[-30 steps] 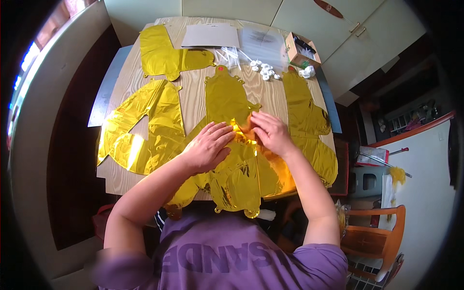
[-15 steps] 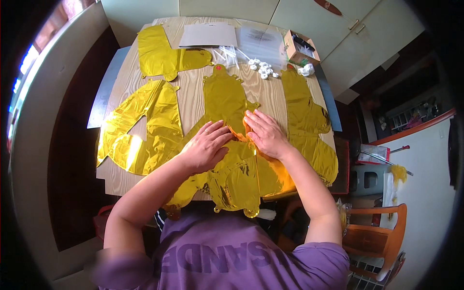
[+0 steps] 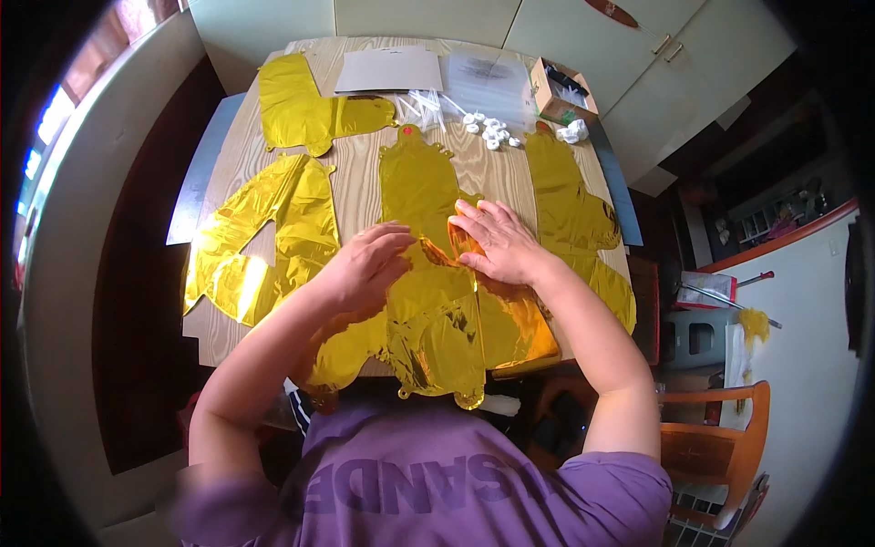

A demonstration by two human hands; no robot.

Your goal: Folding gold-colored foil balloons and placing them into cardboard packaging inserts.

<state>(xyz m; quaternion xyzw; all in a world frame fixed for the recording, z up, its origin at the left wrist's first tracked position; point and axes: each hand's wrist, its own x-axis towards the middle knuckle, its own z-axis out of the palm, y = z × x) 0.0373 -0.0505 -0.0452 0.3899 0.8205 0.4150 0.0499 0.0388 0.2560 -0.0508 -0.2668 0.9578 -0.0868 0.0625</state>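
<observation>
A flat gold foil balloon (image 3: 428, 301) lies along the middle of the wooden table (image 3: 355, 182) and hangs over its near edge. My left hand (image 3: 365, 266) rests palm down on its left part, fingers spread. Just to the right, my right hand (image 3: 499, 244) presses flat on the foil beside a raised crease that reflects orange. Neither hand grips anything.
More flat gold foil balloons lie at the left (image 3: 264, 237), the back left (image 3: 310, 114) and the right edge (image 3: 574, 210). At the back are a grey sheet (image 3: 387, 71), a clear plastic bag (image 3: 488, 77), a small open cardboard box (image 3: 561, 91) and several small white pieces (image 3: 488, 132). An orange chair (image 3: 711, 447) stands at the lower right.
Both hands have slid a little farther along the middle balloon, away from me, and stay flat on the foil. The other balloons have not moved.
</observation>
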